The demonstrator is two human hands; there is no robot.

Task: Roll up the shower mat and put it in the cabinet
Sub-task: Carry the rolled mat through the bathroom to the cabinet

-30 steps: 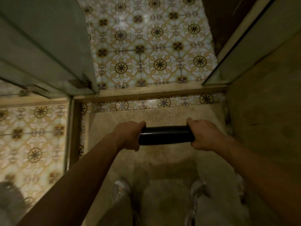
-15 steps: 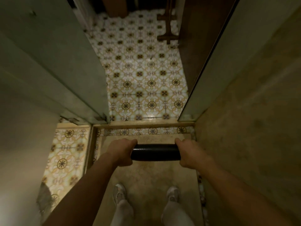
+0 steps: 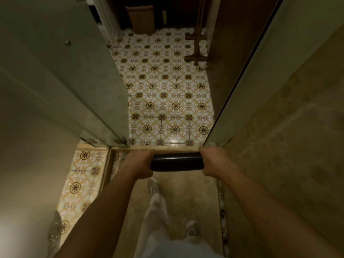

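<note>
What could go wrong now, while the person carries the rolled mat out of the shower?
1. A raised threshold lies just ahead of the feet; the leading shoe might catch on it.
2. The left hand and right hand both grip the rolled mat, so neither is free to break a stumble.
3. The glass door stands close on the left; an elbow may knock it.

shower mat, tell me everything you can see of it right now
The shower mat is rolled into a tight black cylinder with a faintly textured, slightly glossy surface that looks like rubber or foam. It is held level, crosswise in front of the person, above the beige shower floor near the threshold. The left hand wraps around one end and the right hand around the other, hiding both ends. Only the middle stretch shows, and nothing else touches it.
</note>
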